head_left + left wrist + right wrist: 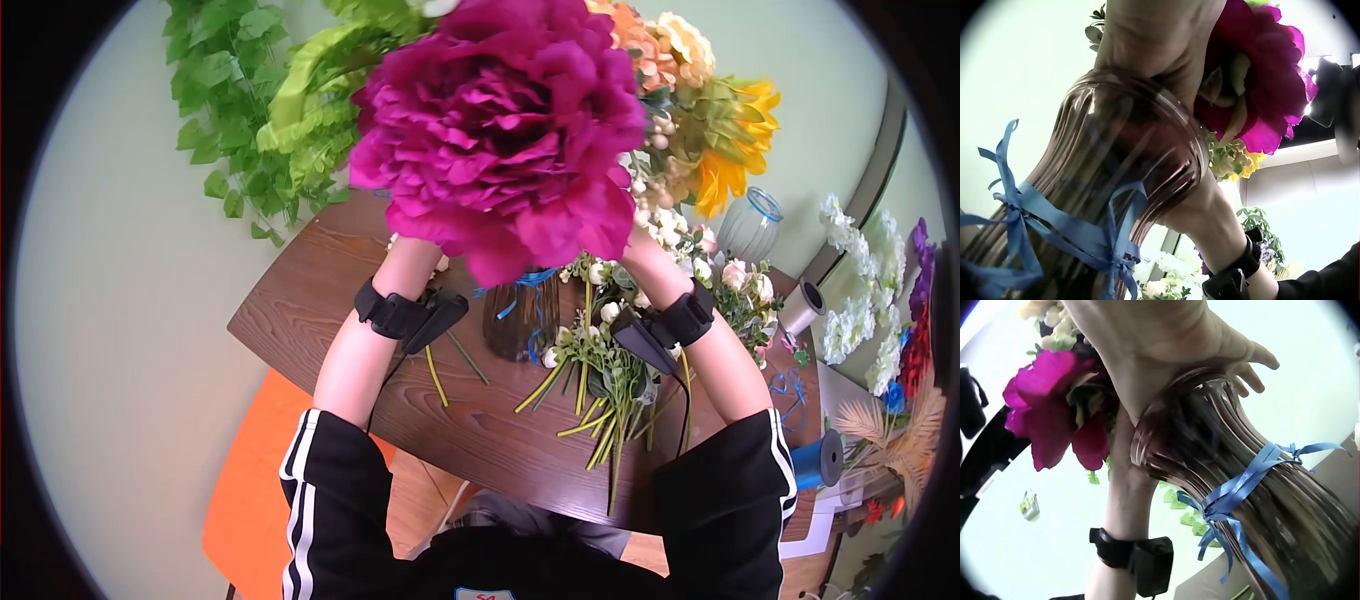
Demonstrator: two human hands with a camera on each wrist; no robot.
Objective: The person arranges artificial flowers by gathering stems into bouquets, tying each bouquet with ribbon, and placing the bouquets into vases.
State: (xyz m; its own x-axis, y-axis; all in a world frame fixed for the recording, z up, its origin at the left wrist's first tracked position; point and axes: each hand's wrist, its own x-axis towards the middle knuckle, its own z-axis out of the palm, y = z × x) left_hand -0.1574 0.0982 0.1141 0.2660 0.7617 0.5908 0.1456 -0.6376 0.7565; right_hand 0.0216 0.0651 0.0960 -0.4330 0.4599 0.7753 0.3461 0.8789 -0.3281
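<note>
A large magenta peony (pixel 500 150) fills the top middle of the head view and hides both hands there. Beneath it stands a ribbed glass vase (pixel 520 325) tied with blue ribbon (pixel 1235 490). In the left wrist view my left hand (pixel 1154 40) lies over the vase's rim, its fingers out of sight behind the glass and wrist. My right hand (pixel 1166 347) is at the same rim in the right wrist view, with fingers (pixel 1254 359) extended loosely past the mouth. Orange blossoms, a yellow sunflower (pixel 730 140) and green foliage (pixel 320 90) cluster around the peony above the vase.
Cut green stems and white roses (pixel 610 375) lie on the dark wooden table (pixel 330 270) right of the vase. Farther right are a clear glass jar (pixel 750 225), a blue ribbon spool (pixel 815 460) and more flowers. An orange chair (pixel 255 480) stands at the left.
</note>
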